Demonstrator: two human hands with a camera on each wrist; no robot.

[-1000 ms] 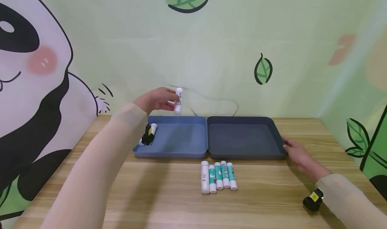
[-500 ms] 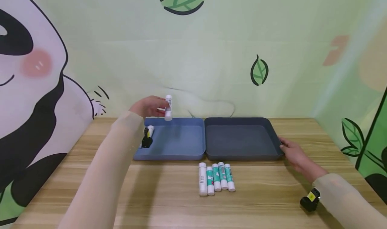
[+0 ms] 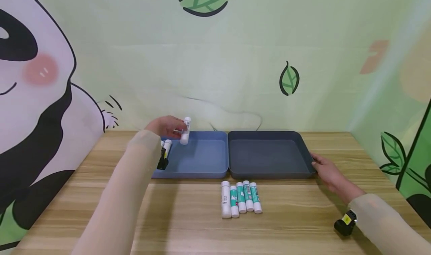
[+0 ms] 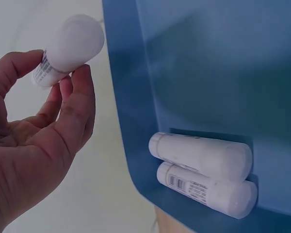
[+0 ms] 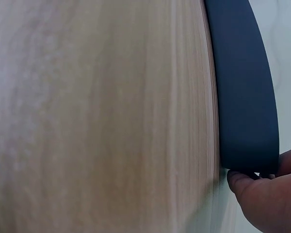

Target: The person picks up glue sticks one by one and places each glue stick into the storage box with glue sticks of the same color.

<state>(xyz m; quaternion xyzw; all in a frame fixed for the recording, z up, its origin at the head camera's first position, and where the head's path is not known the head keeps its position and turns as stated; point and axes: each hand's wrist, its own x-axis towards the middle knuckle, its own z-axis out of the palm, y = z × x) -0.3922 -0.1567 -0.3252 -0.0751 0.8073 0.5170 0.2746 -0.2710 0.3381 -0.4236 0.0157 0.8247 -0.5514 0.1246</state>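
Two trays point(image 3: 271, 157), wood-grain table point(image 3: 286, 217); green wall point(image 3: 235, 60), panda picture point(image 3: 40, 124)

White tube point(image 4: 72, 46), charcoal tray point(image 3: 267, 154)

Table point(image 3: 286, 230) bears blue tray point(image 3: 207, 155), dark tray point(image 3: 271, 155), five tubes point(image 3: 241, 197) — glue sticks, perhaps.

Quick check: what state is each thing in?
White tube: raised, tilted
Left hand: pinching that tube
Blue tray: upright
Two white tubes: lying inside it
Dark tray: upright, beside it
Right hand: holding its right edge
Five tubes: lying side by side on table
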